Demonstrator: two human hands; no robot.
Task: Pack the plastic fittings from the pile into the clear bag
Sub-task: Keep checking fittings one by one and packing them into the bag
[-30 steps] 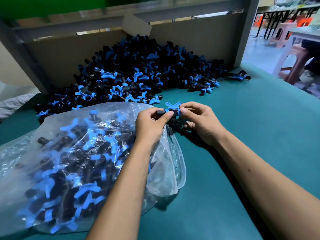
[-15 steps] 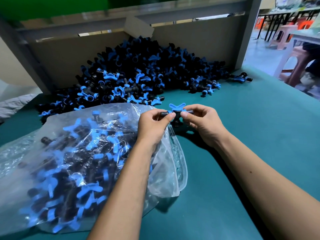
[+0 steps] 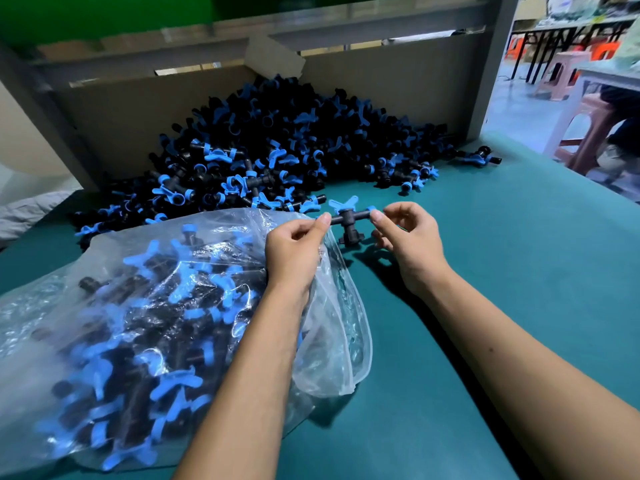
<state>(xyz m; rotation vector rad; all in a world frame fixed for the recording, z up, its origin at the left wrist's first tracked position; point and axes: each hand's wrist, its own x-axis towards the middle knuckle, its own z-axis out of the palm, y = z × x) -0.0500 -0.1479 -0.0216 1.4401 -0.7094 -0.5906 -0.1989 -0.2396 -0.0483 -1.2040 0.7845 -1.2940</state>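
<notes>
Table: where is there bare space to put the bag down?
The table is bare on the right, from the right hand to the far edge, and in front between the two forearms. The back is crowded by the pile; the left is covered by the bag.

you have bright, even light from overhead, with daylight whiter at the far right. your forearms throw soft shadows to the right on the green table (image 3: 519, 271). glare streaks the clear bag (image 3: 104, 306). edges bend from the wide lens; the far background and near arms look soft.
</notes>
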